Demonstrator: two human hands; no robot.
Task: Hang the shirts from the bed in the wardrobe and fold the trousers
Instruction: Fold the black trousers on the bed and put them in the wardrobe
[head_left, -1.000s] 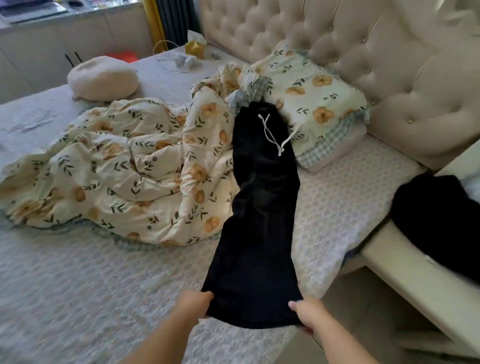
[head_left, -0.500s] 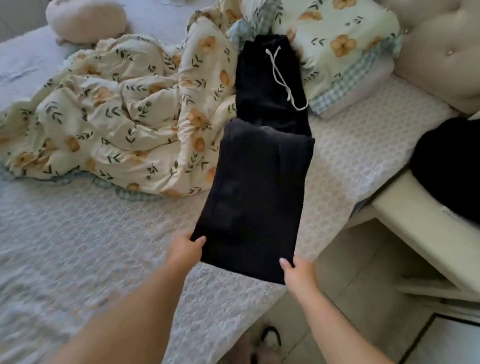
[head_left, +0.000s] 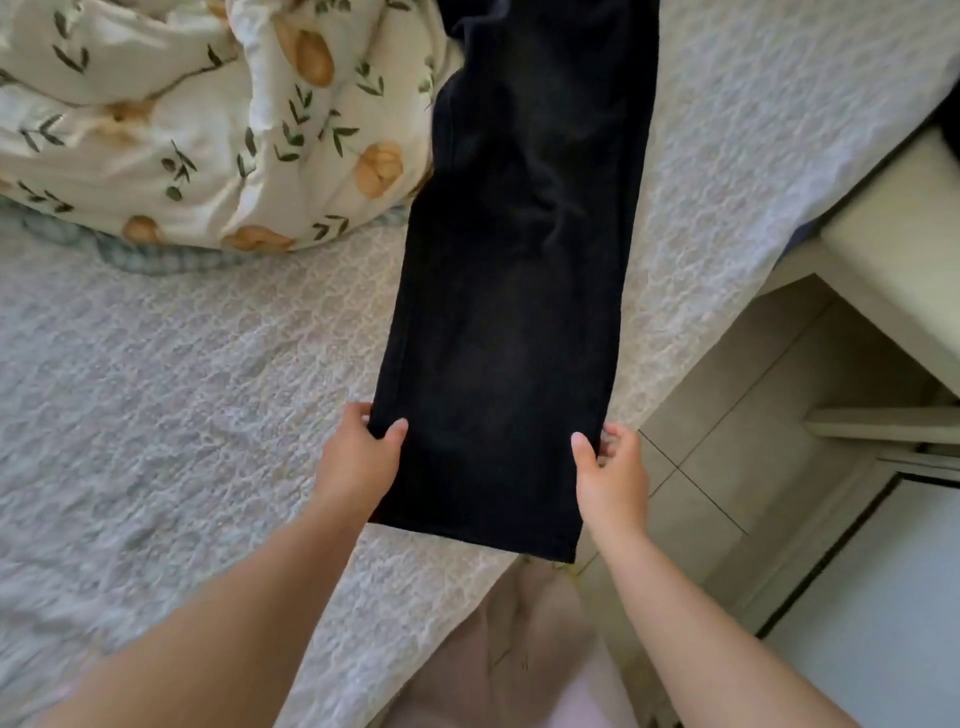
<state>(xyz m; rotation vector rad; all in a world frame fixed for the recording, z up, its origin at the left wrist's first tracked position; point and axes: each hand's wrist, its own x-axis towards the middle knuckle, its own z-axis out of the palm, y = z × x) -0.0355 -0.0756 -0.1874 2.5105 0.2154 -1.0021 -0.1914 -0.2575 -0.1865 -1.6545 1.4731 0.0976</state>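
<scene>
Quilt (head_left: 208, 130) touching trousers (head_left: 519, 260), cream furniture (head_left: 904, 291) beside bed (head_left: 182, 389)

Floral duvet (head_left: 182, 130) bunched at left, tiled floor (head_left: 727, 405) right.

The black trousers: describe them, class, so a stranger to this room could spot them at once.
Start at the bed, spread with pale textured fabric. Right of the crumpled floral quilt, the black trousers lie stretched out near the bed's edge. They are the only plain dark cloth on it, gripped at the near end by the left hand and right hand.
</scene>
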